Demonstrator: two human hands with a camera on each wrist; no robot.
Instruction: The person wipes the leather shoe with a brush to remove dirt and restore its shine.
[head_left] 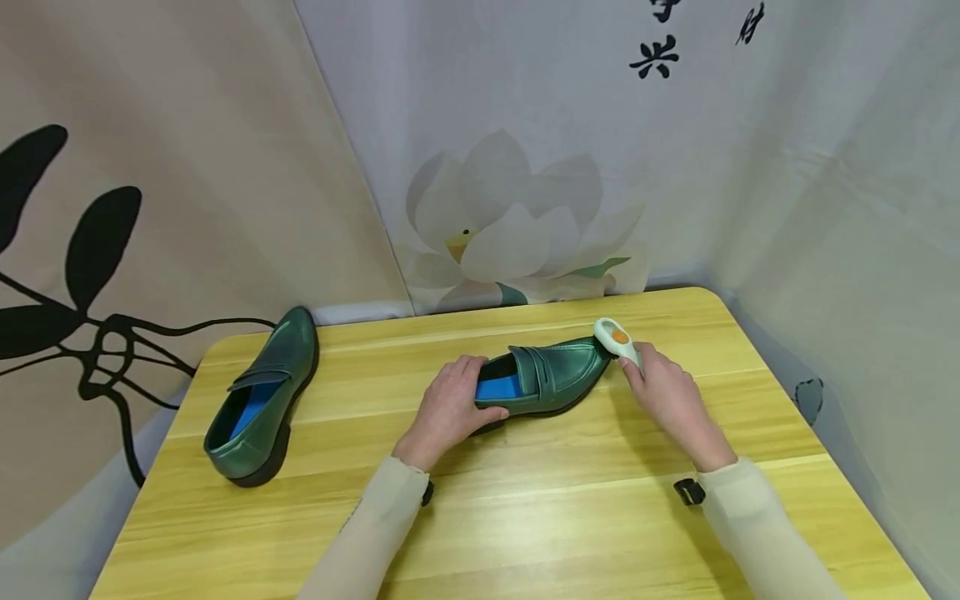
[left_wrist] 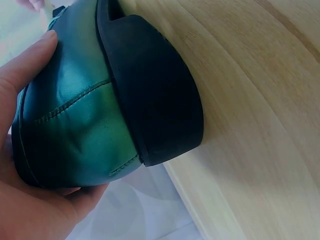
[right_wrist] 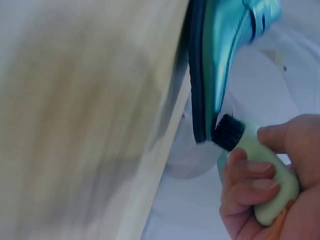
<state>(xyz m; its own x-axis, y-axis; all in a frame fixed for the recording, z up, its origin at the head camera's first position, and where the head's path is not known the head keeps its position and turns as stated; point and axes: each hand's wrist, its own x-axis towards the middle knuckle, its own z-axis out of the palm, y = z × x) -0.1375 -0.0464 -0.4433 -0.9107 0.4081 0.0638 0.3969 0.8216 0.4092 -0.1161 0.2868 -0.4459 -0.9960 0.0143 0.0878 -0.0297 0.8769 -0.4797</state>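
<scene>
A green loafer (head_left: 573, 371) with a blue insole and black sole lies on its side of the table's middle, toe to the right. My left hand (head_left: 448, 408) grips its heel end, thumb on the near side; in the left wrist view the hand wraps the green heel (left_wrist: 85, 130) above the black heel block. My right hand (head_left: 671, 400) holds a small shoe brush (head_left: 615, 337) with a pale handle and an orange patch. In the right wrist view its dark bristles (right_wrist: 229, 132) touch the toe of the loafer (right_wrist: 220, 65). The hand's fingers curl round the handle.
A second green loafer (head_left: 262, 400) stands at the table's left, toe pointing to the back. The wooden table (head_left: 540, 517) has rounded back corners. Behind it hangs a curtain (head_left: 525, 100) with a flower print and black characters.
</scene>
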